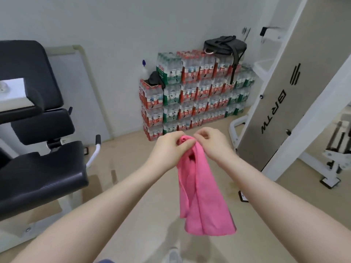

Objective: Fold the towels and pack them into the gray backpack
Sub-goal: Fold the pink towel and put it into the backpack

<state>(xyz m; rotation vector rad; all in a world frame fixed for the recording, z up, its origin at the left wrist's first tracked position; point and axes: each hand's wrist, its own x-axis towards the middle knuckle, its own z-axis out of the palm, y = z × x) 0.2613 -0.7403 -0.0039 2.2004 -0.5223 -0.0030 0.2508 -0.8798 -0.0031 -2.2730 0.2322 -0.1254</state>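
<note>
Hanging from both hands in mid-air, one pink towel (201, 190) is held at its top edge and drapes downward in loose lengthwise folds, its lower hem free above the beige floor (133, 168). The left hand (169, 144) pinches the bunched top of the cloth between thumb and curled fingers. The right hand (210, 143) sits just beside it, fingers curled at the same top edge; both grips are closed on the fabric, and the two hands nearly touch.

One dark gray bag (225, 45) rests far off on top of a stacked wall of shrink-wrapped water bottle packs (195, 95) against the far wall, well apart from the towel, with a strap hanging down the front of the stack. Whether it is a backpack cannot be confirmed. A small dark item lies on the lower left step of the stack; its kind cannot be told.

To the left stands one black padded gym seat (38, 168). To the right stands one white-framed exercise machine (281, 103) with a lettered panel. Open floor separates the towel from the stack.
</note>
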